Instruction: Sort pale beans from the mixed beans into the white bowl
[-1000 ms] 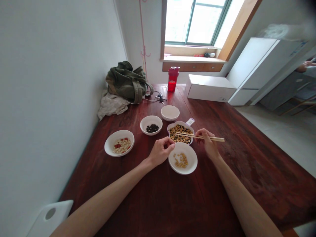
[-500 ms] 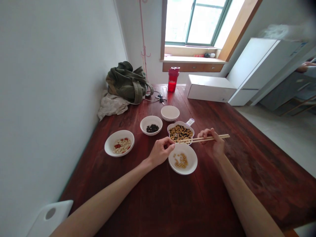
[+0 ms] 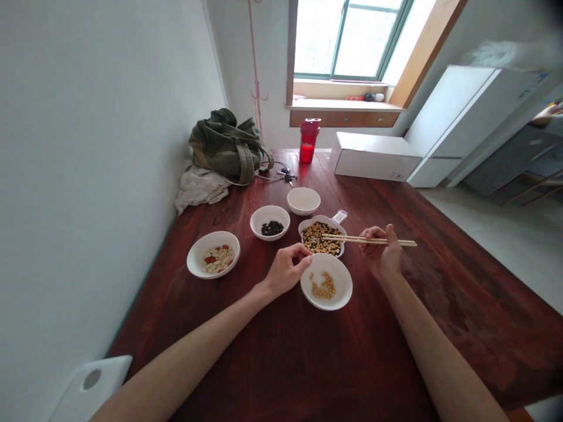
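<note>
My right hand is closed around a pair of chopsticks, held nearly level. Their tips are over the flower-shaped white dish, which holds mixed yellow and black beans and has a short handle. With thumb and fingers pinched, my left hand grips the rim of a white bowl just in front of that dish. Yellow soybeans lie inside this bowl. Whether a bean sits between the chopstick tips is too small to tell.
To the left stand a bowl of pale slices and red pieces and a bowl of black beans. A white bowl is behind them. Farther back are a green bag, keys, a red bottle and a white box.
My right hand has shifted slightly right, and the chopstick tips have moved from above the soybean bowl's far rim to over the mixed beans. My left hand stays on the rim.
</note>
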